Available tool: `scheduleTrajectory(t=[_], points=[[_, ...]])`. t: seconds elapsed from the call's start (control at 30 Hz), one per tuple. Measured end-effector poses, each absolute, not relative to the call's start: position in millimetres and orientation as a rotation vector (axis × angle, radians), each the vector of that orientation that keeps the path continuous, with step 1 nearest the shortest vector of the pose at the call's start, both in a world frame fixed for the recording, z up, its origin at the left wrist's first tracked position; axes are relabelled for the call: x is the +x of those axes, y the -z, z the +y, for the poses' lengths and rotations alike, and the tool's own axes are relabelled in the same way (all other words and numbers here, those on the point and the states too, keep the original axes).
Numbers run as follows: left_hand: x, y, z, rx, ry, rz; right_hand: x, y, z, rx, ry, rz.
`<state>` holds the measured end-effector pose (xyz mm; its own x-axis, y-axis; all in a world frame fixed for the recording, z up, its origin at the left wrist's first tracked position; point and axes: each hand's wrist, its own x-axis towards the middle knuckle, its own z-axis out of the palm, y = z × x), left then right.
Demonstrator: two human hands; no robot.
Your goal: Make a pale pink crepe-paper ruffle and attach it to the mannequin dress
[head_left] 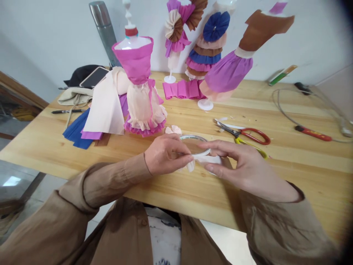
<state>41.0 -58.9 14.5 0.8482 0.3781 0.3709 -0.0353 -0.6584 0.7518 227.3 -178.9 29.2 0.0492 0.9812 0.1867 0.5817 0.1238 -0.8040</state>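
Observation:
A roll of tape (203, 154) is held between both hands just above the wooden table. My left hand (167, 154) is closed, thumb and forefinger pinched at the roll's near left side on the end of a white strip of tape (208, 159). Gripping the roll's right side is my right hand (242, 165), forefinger on the rim and thumb lower down, by the strip. A short pale piece (190, 166) hangs below the left fingertips; its material is unclear. Just beyond the left hand lies a small pleated cream rosette (173, 129).
A dress form in a pink and cream crepe-paper dress (138, 70) stands beyond my left hand. More dressed forms (228, 70) line the wall. Scissors (242, 133) and a red-handled tool (313, 133) lie right; paper sheets (106, 106), a pen (68, 111) and a flask (103, 31) are left.

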Motion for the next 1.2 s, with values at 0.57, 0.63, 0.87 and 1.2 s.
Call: scheduleTrajectory(t=[0.57,0.63,0.87,1.2], points=[[47.7,1.5,-52.0,1.205,-0.617,0.507,268.8,-17.2,-180.9,-1.654,-0.521,-1.204],[48.5,3.4,-53.5,1.179,-0.651,0.509,257.5,-17.4,-176.1,-1.583,-0.751,-1.315],[45.5,3.3,-60.4,1.721,-0.923,0.401,206.7,-12.9,-156.4,-1.424,-0.979,-1.225],[44.8,4.2,-59.4,1.907,-1.039,0.409,207.7,2.7,-157.8,-1.289,-1.021,-0.959]])
